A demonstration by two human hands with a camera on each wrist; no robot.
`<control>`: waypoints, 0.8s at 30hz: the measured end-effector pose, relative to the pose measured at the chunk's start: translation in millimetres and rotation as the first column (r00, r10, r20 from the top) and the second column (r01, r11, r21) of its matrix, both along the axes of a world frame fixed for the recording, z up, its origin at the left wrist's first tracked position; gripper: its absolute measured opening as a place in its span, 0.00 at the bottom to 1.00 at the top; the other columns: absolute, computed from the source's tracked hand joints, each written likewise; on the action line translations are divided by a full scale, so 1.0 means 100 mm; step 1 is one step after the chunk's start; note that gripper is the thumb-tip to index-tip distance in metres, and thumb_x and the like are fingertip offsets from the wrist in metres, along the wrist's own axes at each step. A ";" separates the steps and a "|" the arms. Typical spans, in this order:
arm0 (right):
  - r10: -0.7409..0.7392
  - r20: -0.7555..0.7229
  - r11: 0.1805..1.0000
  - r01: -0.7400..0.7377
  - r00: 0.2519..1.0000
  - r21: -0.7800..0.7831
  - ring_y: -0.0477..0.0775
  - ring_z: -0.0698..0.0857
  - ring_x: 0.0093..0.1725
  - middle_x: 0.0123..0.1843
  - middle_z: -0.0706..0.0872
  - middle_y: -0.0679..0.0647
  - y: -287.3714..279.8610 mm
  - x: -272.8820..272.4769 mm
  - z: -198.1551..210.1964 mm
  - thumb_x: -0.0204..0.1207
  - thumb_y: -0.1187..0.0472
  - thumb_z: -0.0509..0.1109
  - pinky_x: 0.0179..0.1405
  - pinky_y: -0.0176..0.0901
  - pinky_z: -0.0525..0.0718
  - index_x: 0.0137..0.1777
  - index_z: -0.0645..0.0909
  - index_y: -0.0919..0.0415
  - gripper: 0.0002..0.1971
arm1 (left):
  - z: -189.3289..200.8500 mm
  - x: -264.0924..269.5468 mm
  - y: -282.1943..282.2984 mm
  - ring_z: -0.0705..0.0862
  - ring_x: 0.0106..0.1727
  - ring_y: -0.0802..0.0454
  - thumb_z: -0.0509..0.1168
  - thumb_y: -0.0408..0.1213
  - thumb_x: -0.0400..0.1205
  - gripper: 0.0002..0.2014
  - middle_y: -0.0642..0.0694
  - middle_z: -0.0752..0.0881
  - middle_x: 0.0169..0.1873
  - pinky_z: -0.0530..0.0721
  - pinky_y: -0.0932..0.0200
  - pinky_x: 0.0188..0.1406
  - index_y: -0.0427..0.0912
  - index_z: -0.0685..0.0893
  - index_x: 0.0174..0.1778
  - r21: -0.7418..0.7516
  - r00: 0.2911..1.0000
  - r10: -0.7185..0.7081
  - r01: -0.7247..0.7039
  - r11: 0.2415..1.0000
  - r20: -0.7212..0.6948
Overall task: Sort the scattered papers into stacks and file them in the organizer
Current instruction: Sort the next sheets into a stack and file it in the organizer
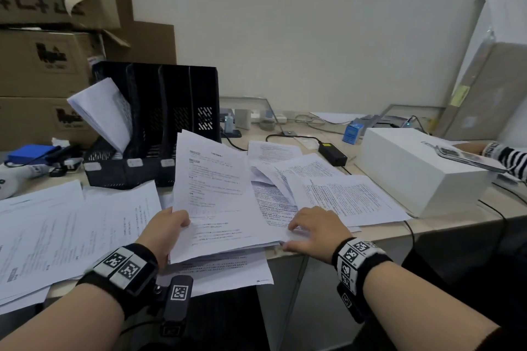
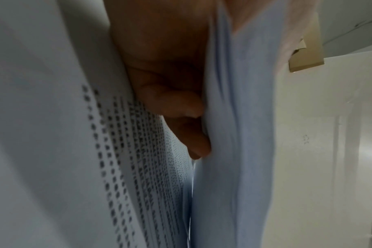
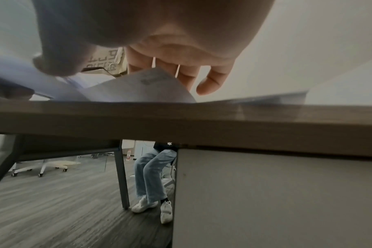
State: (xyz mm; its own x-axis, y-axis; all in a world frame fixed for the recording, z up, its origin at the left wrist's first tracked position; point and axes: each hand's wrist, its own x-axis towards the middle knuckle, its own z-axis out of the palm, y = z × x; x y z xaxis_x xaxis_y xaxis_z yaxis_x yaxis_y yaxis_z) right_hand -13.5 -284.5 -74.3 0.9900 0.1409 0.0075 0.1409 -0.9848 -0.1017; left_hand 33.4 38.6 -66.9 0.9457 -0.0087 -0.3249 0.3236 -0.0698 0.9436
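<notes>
My left hand (image 1: 174,225) grips the lower left edge of a printed paper stack (image 1: 216,194) and holds it tilted up off the table, thumb on top. In the left wrist view its curled fingers (image 2: 181,107) press against the underside of the paper stack (image 2: 234,134). My right hand (image 1: 308,229) lies by the stack's lower right corner, fingertips on the sheets at the table's front edge. The right wrist view shows the right hand (image 3: 181,67) with fairly straight fingers behind a lifted paper corner (image 3: 149,89). The black organizer (image 1: 171,100) stands behind, a paper bundle (image 1: 105,114) leaning in its leftmost slot.
Loose sheets cover the table at left (image 1: 71,231) and at right (image 1: 342,196). A white box (image 1: 413,168), a power adapter (image 1: 332,152) and a small blue box (image 1: 352,132) sit at right. Another person's striped sleeve (image 1: 513,159) reaches in. Cardboard boxes (image 1: 37,65) stand at left.
</notes>
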 end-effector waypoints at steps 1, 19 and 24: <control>0.003 -0.021 1.000 -0.004 1.000 -0.026 0.44 0.75 0.64 0.63 0.81 0.34 0.01 0.00 -0.01 0.61 0.16 0.56 0.65 0.52 0.73 0.60 0.83 0.39 0.38 | 0.01 -0.01 0.02 0.86 0.42 0.34 0.57 0.26 0.82 0.04 0.33 0.84 0.41 0.80 0.46 0.43 0.33 0.77 0.46 0.018 1.000 -0.004 0.004 1.000 0.006; -0.296 -0.093 0.483 0.232 0.951 0.844 0.48 0.85 0.34 0.45 0.90 0.50 0.46 0.02 0.27 0.82 0.44 0.65 0.36 0.43 0.82 0.49 0.85 0.49 0.12 | 0.14 -0.18 0.17 0.92 0.50 0.44 0.70 0.30 0.84 0.08 0.45 0.93 0.51 0.86 0.53 0.43 0.41 0.87 0.58 0.009 0.985 -0.055 0.054 0.999 0.163; -0.078 -0.314 0.107 0.321 0.946 0.941 0.68 0.89 0.57 0.58 0.91 0.63 0.61 0.07 0.31 0.70 0.61 0.71 0.61 0.63 0.86 0.64 0.82 0.66 0.22 | 0.15 -0.21 -0.02 0.94 0.50 0.46 0.71 0.34 0.84 0.10 0.48 0.95 0.51 0.90 0.48 0.52 0.46 0.87 0.60 -0.001 0.967 -0.144 0.147 0.989 0.211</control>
